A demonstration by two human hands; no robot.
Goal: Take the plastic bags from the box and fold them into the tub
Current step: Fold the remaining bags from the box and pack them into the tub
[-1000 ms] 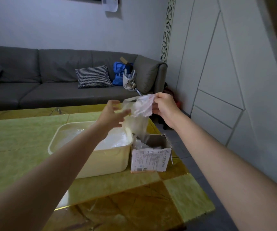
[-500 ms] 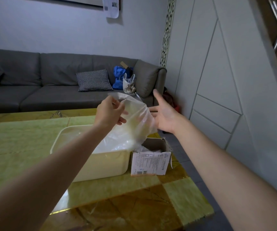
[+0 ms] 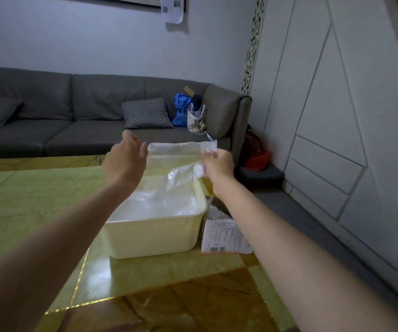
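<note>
A clear plastic bag (image 3: 173, 161) is stretched flat between my two hands above the cream tub (image 3: 155, 232). My left hand (image 3: 126, 159) pinches its left top corner and my right hand (image 3: 217, 164) grips its right top corner. The bag's lower part hangs down into the tub, where more clear plastic lies. Right of the tub stands the small cardboard box (image 3: 224, 237), its top partly hidden by my right forearm, with crumpled plastic poking out.
The tub and box sit near the right edge of a green and brown tiled table (image 3: 37, 202). A grey sofa (image 3: 73, 121) with a checked cushion and bags runs behind. White wall panels (image 3: 337, 116) stand on the right.
My right hand has taken hold of the bag's right corner, and both hands have pulled apart, spreading the bunched bag into a flat sheet over the tub.
</note>
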